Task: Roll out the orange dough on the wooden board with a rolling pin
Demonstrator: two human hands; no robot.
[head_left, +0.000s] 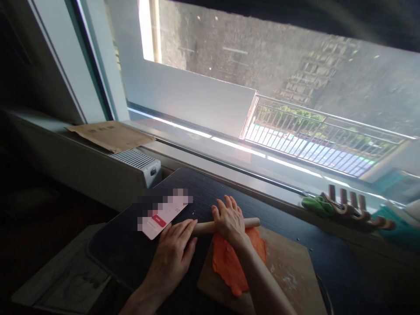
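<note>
A light wooden rolling pin [206, 227] lies across the upper part of a flattened orange sheet of dough [229, 267]. My right hand [229, 221] presses on the pin, palm down, its fingers stretched out past it. Over the pin's left end rests my left hand [177, 245], fingers extended and thumb apart; it hides that end. The dough has an uneven edge and lies on a wooden board [292, 258], partly covered by my right forearm. White flour-like bits are scattered on the board's right side.
A phone [164, 221] with a lit pink screen lies on the dark table [121, 232], left of the board. A brown paper envelope [111, 134] rests on the radiator [152, 173]. Wooden-handled items [352, 203] and a green object [316, 205] sit on the window ledge at right.
</note>
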